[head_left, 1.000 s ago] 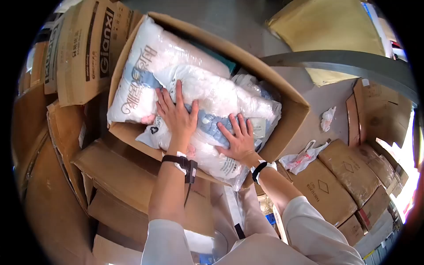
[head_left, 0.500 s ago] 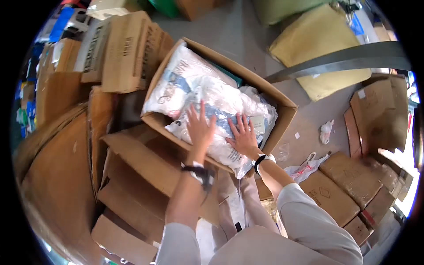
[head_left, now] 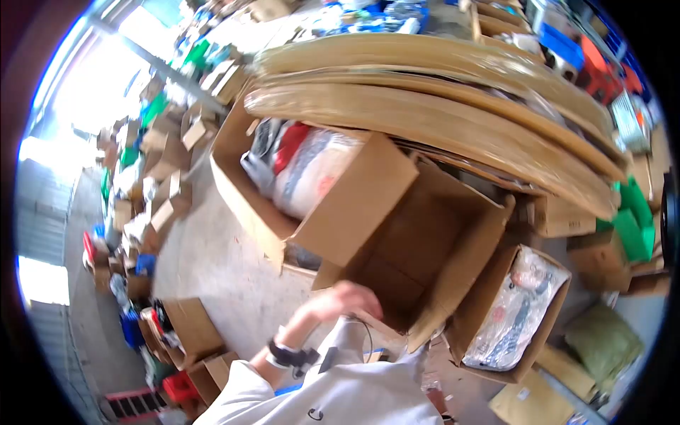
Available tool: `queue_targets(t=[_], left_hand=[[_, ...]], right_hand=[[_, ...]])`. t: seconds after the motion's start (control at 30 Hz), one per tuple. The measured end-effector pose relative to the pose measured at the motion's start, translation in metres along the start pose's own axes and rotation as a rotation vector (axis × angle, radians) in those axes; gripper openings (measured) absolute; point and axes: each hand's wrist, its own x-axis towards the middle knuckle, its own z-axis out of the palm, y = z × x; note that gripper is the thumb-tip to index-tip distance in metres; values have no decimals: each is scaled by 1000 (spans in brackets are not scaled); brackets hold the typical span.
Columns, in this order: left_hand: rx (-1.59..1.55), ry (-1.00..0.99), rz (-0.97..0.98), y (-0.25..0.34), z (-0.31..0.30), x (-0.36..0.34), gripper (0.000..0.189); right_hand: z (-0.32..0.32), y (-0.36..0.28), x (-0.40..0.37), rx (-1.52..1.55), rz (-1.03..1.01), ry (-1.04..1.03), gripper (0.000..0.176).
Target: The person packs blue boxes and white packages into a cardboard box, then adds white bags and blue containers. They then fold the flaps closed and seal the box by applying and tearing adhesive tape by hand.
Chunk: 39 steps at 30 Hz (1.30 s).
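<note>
My left hand (head_left: 343, 301), with a dark watch on its wrist, is at the near edge of an open cardboard box (head_left: 407, 258). Its fingers curl over the edge, somewhat blurred, and look closed on the cardboard. The bare inside and bottom of this box show. Out of view is my right hand. Right of this box stands a narrower cardboard box (head_left: 465, 320) filled with plastic-wrapped white packages (head_left: 513, 312). To the left, a larger box (head_left: 237, 191) holds a white-and-red bagged bundle (head_left: 312, 170).
Long wrapped cardboard stacks (head_left: 425, 106) lie behind the boxes. A green bin (head_left: 630, 219) and an olive sack (head_left: 602, 340) are at right. Many boxes and goods line the left side, with grey floor (head_left: 205, 269) between. Open boxes (head_left: 191, 329) stand at lower left.
My view has swung left. Both hands were flat on the packages in the filled box; now that box is at right, my left hand is at another box, and my right hand is out of view.
</note>
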Motion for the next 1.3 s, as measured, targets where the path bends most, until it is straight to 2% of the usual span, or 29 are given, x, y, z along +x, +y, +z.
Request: queue_targets(t=[0.03,0.07,0.1,0.17,0.2,0.23,0.3,0.33,0.37,0.4,0.43,0.47,0.5,0.53,0.57,0.63,0.67,0.7,0.77,0.83,0.9,0.97,1.03,1.1,1.17,1.2,1.23,1.3], left_hand=[[-100,286,-61,17,-39,-30,31],[16,530,70,7,-83,-45,29],[164,788,168,-3,-127,-60,26],[584,1088,264,-37,-239,-75,20],[787,1268,267,-42,-289,-83,26],[820,1363,241,-44,-331,-85,38],[1059,1524,-10,-50,-399,-72,71],[1064,1492,-94,-46,-431,-73,81],[1114,1517,-157,-51,-452,-72,84],[893,1388,-292,-62,-472,-73,69],[682,1252,-416,-77,-490,-73,56],[854,1121,-306,-113,-497,-58,26],[1018,984,-197,-143,-497,-50,25],[965,1127,-312,-116,-466,-51,24],[900,1211,-275,-107,-446,-59,24],[897,1183,-137,-102,-409,-103,26],[847,1193,-46,-88,-391,-122,26],[778,1189,-44,-67,-375,-137,23],[746,1217,96,-25,-356,-161,20],[703,1199,157,8,-339,-166,17],[666,1191,301,53,-318,-168,13],[651,1165,397,92,-295,-172,11],[635,1152,565,125,-265,-176,7],[626,1013,672,154,-228,-179,6],[614,845,796,182,-184,-173,10],[593,736,798,187,-150,-166,13],[575,630,806,187,-123,-157,15],[497,574,816,179,-91,-145,18]], right_hand=[[-15,-30,1,186,139,-33,22],[-26,-54,5,446,316,-38,22],[-40,-76,8,605,401,-23,23],[-65,-123,12,780,459,24,24],[-77,-147,12,810,453,32,25],[-85,-167,13,829,438,38,26],[-104,-204,8,831,386,48,27],[-111,-218,5,827,345,48,28],[-117,-228,2,839,333,60,29],[-122,-236,3,855,344,72,30],[-121,-233,10,932,456,118,32],[-127,-227,12,1002,568,167,34],[-142,-233,13,947,572,161,34],[-153,-241,18,901,573,150,34],[-164,-263,26,864,572,140,34],[-190,-319,41,702,528,98,34],[-202,-336,53,587,415,96,29],[-212,-356,64,478,309,92,24],[-235,-403,102,264,-24,192,22],[-279,-531,122,201,-191,298,22],[-308,-620,140,322,-325,277,27],[-335,-705,136,305,-452,242,39],[-340,-751,145,256,-639,285,69],[-345,-808,142,77,-940,499,90],[-349,-848,134,320,-936,337,77],[-348,-853,116,450,-898,255,71],[-347,-846,112,490,-918,275,60],[-336,-798,107,512,-968,438,41]])
